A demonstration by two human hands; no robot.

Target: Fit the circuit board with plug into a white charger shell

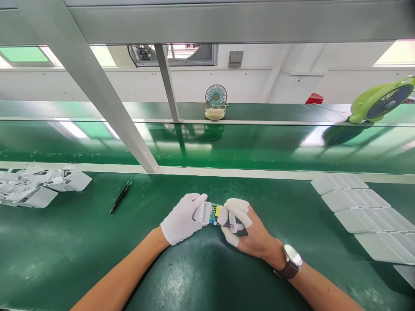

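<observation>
Low over the green bench mat (81,250), the white-gloved left hand (181,218) cups a white plastic housing (202,212) with a small green circuit board (214,214), steadying it; the right hand (241,224), in white fingertip cots, pinches the board's end, seemingly for fine control. Black tweezers (121,197) lie within reach at left.

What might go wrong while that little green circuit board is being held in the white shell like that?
The circuit board sits only partly inside the white shell, pinched between the left hand and right hand above the bench, so it could slip out or go in crooked. The thin wires by the right fingers might get pinched or tugged. The tweezers lie well off to the left, out of quick reach.
</observation>
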